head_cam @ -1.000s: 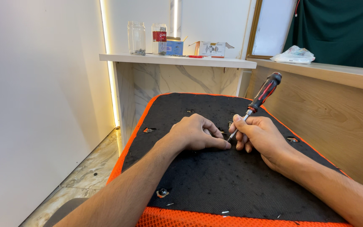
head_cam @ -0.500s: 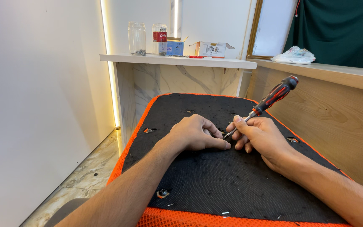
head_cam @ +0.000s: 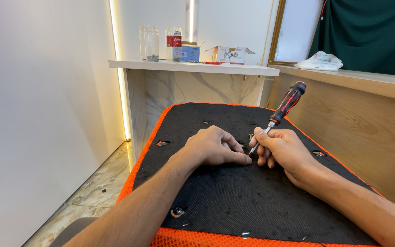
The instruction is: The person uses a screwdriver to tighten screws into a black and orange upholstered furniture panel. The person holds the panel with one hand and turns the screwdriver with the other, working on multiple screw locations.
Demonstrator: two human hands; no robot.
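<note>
Head view, left to right: a white wall, then a lit strip running down beside a marble-faced counter (head_cam: 252, 69). Glass jars (head_cam: 149, 43) and small boxes (head_cam: 228, 54) stand along the counter's top, toward its left end. Below lies a black fabric panel (head_cam: 234, 196) edged in orange, with small holes near its left and right edges and a screw (head_cam: 177, 212) near its front left corner. The left hand (head_cam: 216, 147) rests curled, knuckles up, on the middle of the panel, fingertips pressed to the fabric; whether it pinches anything I cannot tell. Just beside it, touching at the fingertips, the right hand (head_cam: 282, 148) grips the shaft of a screwdriver (head_cam: 280, 114), whose red-and-black handle tilts up toward the panel's far right corner, tip down on the fabric between the two hands. Further right, a wooden counter (head_cam: 366, 119) carries a white bag (head_cam: 321, 61).
</note>
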